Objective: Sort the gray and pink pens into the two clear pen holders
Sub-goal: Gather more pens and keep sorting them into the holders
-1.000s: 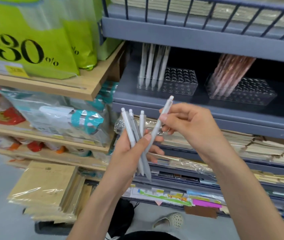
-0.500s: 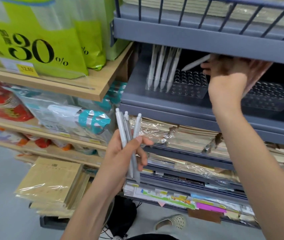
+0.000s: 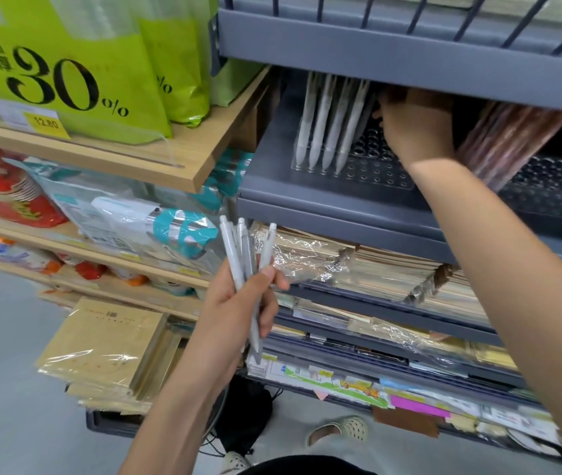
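Left hand [image 3: 238,303] at 6 o'clock, forearm angled up, thumb and fingers curled round three gray pens [image 3: 233,255], fanned, clicker ends up.

Right hand [image 3: 416,132] at 1 o'clock, arm stretched up into the gray shelf [image 3: 324,197], over the left holder [image 3: 375,173]. Fingers hidden in shadow; cannot tell whether it grips anything.

Four upright pens [image 3: 331,121] stand in that holder. Pink pens [image 3: 512,142] lean in the right holder [image 3: 553,197] at 2 o'clock, too blurred to count.

Left hand [image 3: 235,303] low, fingers [image 3: 267,317] curled round gray pens [image 3: 232,255]; right hand [image 3: 414,130] outstretched upward, fingers hidden.
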The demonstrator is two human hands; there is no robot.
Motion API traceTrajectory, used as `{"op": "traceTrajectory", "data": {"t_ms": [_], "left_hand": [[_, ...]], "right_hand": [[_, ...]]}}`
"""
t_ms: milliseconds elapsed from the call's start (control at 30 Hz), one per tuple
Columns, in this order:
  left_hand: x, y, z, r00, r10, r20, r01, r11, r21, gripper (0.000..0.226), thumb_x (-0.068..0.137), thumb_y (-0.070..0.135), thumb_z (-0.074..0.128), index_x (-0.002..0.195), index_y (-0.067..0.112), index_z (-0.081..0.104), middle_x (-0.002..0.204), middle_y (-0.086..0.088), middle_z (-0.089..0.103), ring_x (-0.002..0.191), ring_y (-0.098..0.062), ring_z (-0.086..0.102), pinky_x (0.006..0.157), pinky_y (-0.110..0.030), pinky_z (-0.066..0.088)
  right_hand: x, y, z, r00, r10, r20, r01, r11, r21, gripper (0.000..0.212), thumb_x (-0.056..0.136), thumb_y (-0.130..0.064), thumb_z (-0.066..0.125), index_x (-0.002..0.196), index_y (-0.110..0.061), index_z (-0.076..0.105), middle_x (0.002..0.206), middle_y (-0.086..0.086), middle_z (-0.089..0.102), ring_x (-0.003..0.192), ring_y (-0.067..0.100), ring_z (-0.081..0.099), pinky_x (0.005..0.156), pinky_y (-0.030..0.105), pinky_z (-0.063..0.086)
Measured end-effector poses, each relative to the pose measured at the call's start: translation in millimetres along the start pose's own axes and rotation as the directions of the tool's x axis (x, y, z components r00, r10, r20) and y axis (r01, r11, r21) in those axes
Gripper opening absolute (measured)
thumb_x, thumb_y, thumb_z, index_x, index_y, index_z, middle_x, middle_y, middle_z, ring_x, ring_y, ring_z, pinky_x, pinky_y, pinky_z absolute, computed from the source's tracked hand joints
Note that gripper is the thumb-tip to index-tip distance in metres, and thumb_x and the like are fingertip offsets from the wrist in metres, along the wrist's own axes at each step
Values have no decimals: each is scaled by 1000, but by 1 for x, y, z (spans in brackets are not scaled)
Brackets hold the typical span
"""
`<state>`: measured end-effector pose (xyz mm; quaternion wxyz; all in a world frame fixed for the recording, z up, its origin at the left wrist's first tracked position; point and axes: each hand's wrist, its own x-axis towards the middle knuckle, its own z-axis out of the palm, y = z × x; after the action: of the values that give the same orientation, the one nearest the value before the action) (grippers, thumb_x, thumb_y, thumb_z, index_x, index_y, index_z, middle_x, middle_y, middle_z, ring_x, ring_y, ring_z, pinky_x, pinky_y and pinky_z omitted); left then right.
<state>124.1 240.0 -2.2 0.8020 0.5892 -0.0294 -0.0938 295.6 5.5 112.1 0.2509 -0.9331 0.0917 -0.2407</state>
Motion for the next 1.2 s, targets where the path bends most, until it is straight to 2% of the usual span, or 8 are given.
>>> {"op": "traceTrajectory", "data": {"t_ms": [200,333,467,567,667,800,867,1200], "left_hand": [[0,-1,0,1000,7,-10,-7,1000,-22,11,92,24,60,96,15,63,84,-8,65,47,-15,40,42,-22,39],[-1,0,-4,1000,2,-29,-1,999,32,25,93,31,61,95,7,66,60,-7,54,47,-18,43,45,-26,42],[-3,1,-7,999,17,-40,-15,999,47,20,98,26,60,89,12,70,66,-14,56,49,-18,47,47,-29,44],[-4,6,-6,999,31,-8,-30,999,32,14,97,25,61,90,18,70,78,-18,63,49,-16,45,47,-29,42],[-4,11,-2,998,50,28,-49,999,-9,8,94,21,60,92,27,66,92,-11,71,46,-15,40,42,-25,39],[-6,9,7,998,57,37,-59,997,46,17,99,11,59,99,27,62,89,-7,73,45,-14,41,41,-26,40],[-7,8,13,998,50,36,-52,996,76,12,99,10,58,103,22,59,88,-6,73,45,-13,43,41,-25,40],[-8,0,41,986,42,159,-65,988,143,14,100,14,55,114,16,55,88,-5,73,48,-14,52,44,-25,45]], "right_hand": [[4,-2,-3,995,35,90,-38,999,33,34,102,-22,36,121,-5,59,122,16,63,112,33,58,98,38,45],[-2,2,-1,994,31,107,-32,999,10,35,99,-22,39,119,-2,60,118,20,64,109,37,60,95,43,48],[-4,4,-1,989,146,27,-148,965,218,33,95,-31,50,114,-7,63,109,16,68,101,33,65,93,45,52],[-33,-2,-14,989,147,-26,-108,822,559,16,90,-22,59,89,-11,70,74,5,68,57,8,62,54,23,51],[-90,-10,-32,978,-45,205,-88,800,594,22,86,-35,66,70,-21,71,57,-1,65,38,7,44,36,17,33],[-140,-19,-36,884,-210,418,-71,823,563,18,81,-40,76,79,-22,76,68,-3,71,53,0,54,50,13,41],[-155,-20,-32,857,-193,477,-109,838,534,21,75,-45,79,81,-25,76,73,1,71,63,5,58,61,28,50],[-171,4,-40,889,-67,454,-208,823,529,22,75,-40,80,80,-19,76,81,9,72,71,13,60,74,45,55]]}}
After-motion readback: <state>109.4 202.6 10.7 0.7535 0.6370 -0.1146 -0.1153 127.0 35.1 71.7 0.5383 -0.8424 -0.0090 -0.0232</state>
